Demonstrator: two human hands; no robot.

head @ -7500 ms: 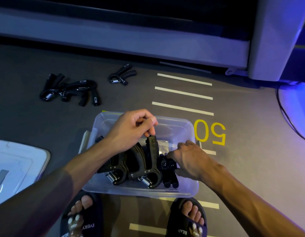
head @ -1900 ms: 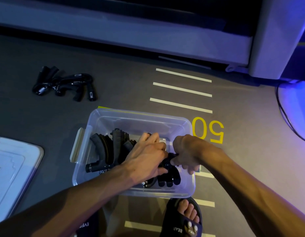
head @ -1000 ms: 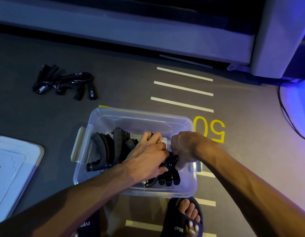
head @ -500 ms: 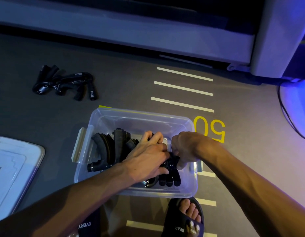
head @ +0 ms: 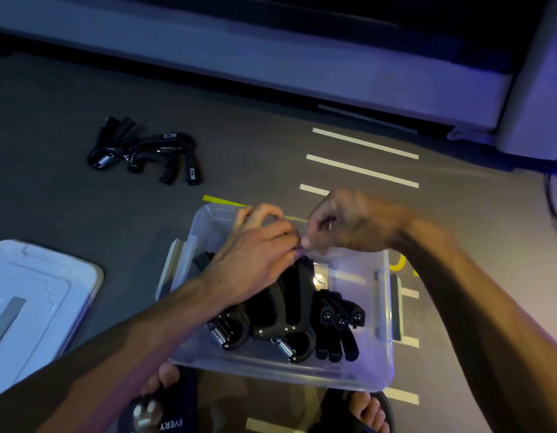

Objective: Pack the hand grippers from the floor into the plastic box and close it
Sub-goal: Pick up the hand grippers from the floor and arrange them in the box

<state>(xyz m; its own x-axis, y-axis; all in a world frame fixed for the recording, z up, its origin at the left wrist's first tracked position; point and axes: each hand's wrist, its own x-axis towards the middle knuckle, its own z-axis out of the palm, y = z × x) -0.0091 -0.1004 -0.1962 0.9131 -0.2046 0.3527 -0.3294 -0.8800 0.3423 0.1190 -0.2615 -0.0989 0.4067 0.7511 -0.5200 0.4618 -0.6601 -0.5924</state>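
Surface: a dark grey floor (head: 67, 198) with a matte finish, marked with white painted stripes (head: 363, 170) on the far right and a yellow line (head: 222, 200) running to the far edge of the box. A yellow painted digit (head: 400, 264) shows partly just right of the box. Along the far side runs a pale, low panel (head: 271, 67) under blue-violet light; a pale upright post (head: 533, 89) stands at the far right corner.

Plastic box (head: 385, 307): clear, open-topped, resting on the floor at centre, near the person's sandalled feet (head: 369, 410). Its lid (head: 36, 295) lies flat on the floor to the left, well apart from the box.

Contents: several black hand grippers (head: 289, 314) lie packed side by side in the box, with coil springs toward the near wall. Three stubby black handles sit at the right of the row.

Remaining items: a loose pile of hand grippers (head: 145, 151) lies on the floor, far left of the box, not touched by either hand.

Left hand (head: 258, 254): over the far half of the box, fingers curled narrowly, resting on the far ends of the packed grippers. Whether it clamps one cannot be told.

Right hand (head: 349, 223): above the far rim of the box, fingertips pinched close together, meeting the left hand's fingertips. What is pinched cannot be told.
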